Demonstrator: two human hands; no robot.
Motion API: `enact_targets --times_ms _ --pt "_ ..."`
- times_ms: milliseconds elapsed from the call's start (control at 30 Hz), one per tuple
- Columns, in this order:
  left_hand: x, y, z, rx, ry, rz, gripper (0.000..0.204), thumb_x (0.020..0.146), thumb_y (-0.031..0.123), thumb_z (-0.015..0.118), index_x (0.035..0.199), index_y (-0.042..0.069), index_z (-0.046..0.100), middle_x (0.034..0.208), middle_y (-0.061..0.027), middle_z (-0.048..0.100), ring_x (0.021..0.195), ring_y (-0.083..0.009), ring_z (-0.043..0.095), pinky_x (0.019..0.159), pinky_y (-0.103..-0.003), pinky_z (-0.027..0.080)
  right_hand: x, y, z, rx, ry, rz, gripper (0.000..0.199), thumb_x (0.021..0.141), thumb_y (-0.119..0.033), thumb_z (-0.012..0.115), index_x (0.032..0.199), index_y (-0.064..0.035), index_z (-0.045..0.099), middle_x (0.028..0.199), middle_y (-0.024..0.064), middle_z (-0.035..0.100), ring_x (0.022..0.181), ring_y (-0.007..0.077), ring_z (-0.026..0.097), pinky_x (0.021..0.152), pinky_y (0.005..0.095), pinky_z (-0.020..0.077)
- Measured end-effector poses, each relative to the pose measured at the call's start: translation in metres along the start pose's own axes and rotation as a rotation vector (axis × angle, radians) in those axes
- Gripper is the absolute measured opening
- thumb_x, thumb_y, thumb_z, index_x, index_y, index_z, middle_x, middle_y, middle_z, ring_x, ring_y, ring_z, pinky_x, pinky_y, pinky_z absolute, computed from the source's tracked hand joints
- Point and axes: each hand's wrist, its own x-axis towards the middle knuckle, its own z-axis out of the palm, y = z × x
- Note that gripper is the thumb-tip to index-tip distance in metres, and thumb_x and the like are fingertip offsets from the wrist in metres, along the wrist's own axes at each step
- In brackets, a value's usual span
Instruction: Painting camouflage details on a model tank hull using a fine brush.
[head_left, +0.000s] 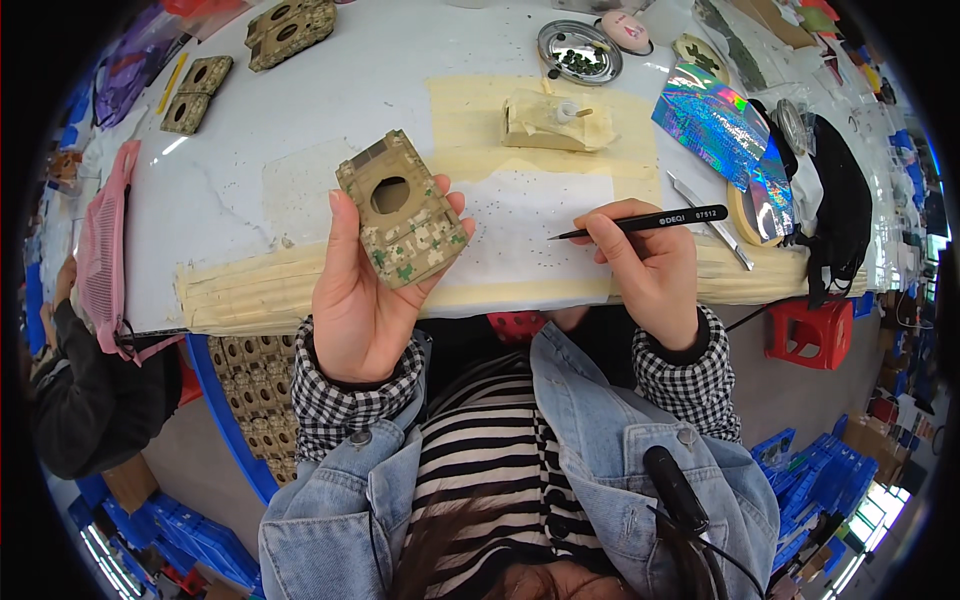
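Note:
My left hand (362, 325) grips a camouflage-patterned model tank hull (415, 235) by its sides, tilted, with its round opening facing up. Thumb and fingers wrap its edges above the table's taped front edge. In my right hand (655, 270) is a pair of black pointed tweezers (690, 217), held like a pen. Their tip points left over a white paper sheet (520, 265) scattered with tiny dark specks. A gap separates the tip from the hull. Whether the tip pinches a speck is too small to tell.
Beyond the paper stands a tape-covered block (550, 125). A metal dish (545, 42) holds dark green bits. At right lie a silver craft knife (708, 215) and a shiny holographic sheet (710, 120). More hulls (290, 32) lie far left; a blue tray (225, 425) of hulls sits below.

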Motion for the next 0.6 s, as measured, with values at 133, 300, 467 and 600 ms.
enact_targets --times_ms 133,300,467,600 --pt "-0.0003 -0.0001 -0.0005 0.001 -0.006 0.001 0.056 0.099 0.044 0.026 0.135 0.001 0.034 0.128 -0.0202 0.049 0.119 -0.0308 0.049 0.104 -0.047 0.042 -0.0008 0.0001 -0.0001 -0.008 -0.007 0.000 0.017 0.091 -0.013 0.058 0.091 0.0032 0.064 0.078 0.0057 0.066 0.065 0.0075 0.053 0.060 0.0201 0.0422" --pt "0.0012 0.0005 -0.0004 -0.006 -0.011 -0.007 0.056 0.099 0.044 0.026 0.135 0.001 0.033 0.128 -0.0203 0.048 0.119 -0.0305 0.049 0.103 -0.046 0.042 0.0018 0.0009 0.0001 -0.007 0.010 -0.033 0.017 0.089 -0.010 0.061 0.089 0.0067 0.064 0.075 0.0087 0.067 0.069 0.0093 0.062 0.061 0.0211 0.0481" --pt "-0.0005 0.0001 -0.0006 0.003 -0.008 -0.002 0.056 0.099 0.044 0.025 0.135 0.001 0.033 0.128 -0.0202 0.048 0.119 -0.0302 0.050 0.103 -0.046 0.042 0.0002 0.0006 -0.0006 0.001 0.011 -0.023 0.018 0.089 -0.011 0.061 0.088 0.0065 0.065 0.076 0.0076 0.066 0.068 0.0091 0.061 0.060 0.0209 0.0467" --pt "-0.0005 0.0009 0.0011 0.001 0.000 -0.003 0.057 0.099 0.045 0.026 0.134 0.001 0.035 0.127 -0.0200 0.049 0.118 -0.0297 0.051 0.102 -0.044 0.044 0.0002 0.0020 -0.0018 0.035 0.027 -0.030 0.018 0.089 -0.011 0.060 0.087 0.0063 0.066 0.079 0.0062 0.066 0.067 0.0093 0.059 0.059 0.0212 0.0453"
